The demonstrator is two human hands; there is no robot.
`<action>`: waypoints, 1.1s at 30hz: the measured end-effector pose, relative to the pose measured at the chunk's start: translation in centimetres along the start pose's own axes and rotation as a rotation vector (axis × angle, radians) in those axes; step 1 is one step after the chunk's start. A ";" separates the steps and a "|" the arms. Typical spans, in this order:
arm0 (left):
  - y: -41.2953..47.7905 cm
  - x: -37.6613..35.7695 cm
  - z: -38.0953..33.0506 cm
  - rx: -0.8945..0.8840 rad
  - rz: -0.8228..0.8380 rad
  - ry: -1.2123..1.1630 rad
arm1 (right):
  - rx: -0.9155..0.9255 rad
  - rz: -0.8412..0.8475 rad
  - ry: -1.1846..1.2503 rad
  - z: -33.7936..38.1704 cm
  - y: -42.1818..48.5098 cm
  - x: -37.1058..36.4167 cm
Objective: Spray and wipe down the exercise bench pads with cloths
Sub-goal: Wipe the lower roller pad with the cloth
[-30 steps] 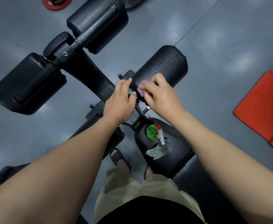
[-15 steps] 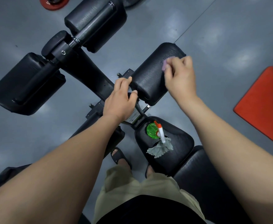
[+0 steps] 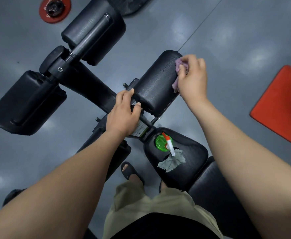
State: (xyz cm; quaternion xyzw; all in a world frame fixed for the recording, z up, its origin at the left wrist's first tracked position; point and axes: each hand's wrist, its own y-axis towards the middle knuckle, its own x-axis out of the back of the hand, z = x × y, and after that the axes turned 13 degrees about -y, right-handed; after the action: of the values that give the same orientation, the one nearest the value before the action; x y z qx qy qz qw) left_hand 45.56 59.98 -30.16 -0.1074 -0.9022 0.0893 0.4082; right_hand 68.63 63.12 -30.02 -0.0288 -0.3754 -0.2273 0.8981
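Note:
A black roller pad (image 3: 156, 83) of the exercise bench lies in the middle of the view. My right hand (image 3: 192, 78) grips a pink cloth (image 3: 180, 67) and presses it against the pad's far right end. My left hand (image 3: 123, 114) holds the bench frame at the pad's near left end, fingers curled over the bar. On the black seat pad (image 3: 191, 163) below stand a green spray bottle (image 3: 163, 143) with a white and orange nozzle and a crumpled grey cloth (image 3: 171, 162).
Two more black roller pads (image 3: 27, 102) (image 3: 93, 30) sit on a bar at the left and top. A red weight plate (image 3: 55, 8) lies on the grey floor at top left. A red mat (image 3: 280, 104) lies at right. My sandalled foot (image 3: 129, 170) stands beside the seat.
My right hand has slid the pink cloth from the pad's near end, beside my left hand, out along the pad to its far right end. My left hand has stayed on the frame.

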 end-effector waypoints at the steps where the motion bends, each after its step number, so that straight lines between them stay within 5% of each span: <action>1: 0.0 0.0 0.0 0.000 0.000 0.002 | -0.009 -0.016 -0.001 0.1 -0.3 -0.2; 10: 0.0 -0.1 -0.1 0.002 -0.008 0.012 | 0.406 0.215 -0.071 -0.5 -5.9 -0.7; 19: 0.1 -0.1 0.1 0.003 -0.002 0.014 | -0.030 0.046 0.004 -0.6 2.2 0.4; 33: 0.1 -0.1 0.1 0.002 -0.010 0.002 | 0.182 0.146 -0.203 0.9 2.5 -1.2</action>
State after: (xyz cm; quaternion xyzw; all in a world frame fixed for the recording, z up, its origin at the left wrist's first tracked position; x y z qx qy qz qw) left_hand 45.57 60.04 -30.31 -0.1027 -0.9021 0.0880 0.4097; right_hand 68.39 65.97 -29.91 0.0029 -0.4800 -0.1225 0.8687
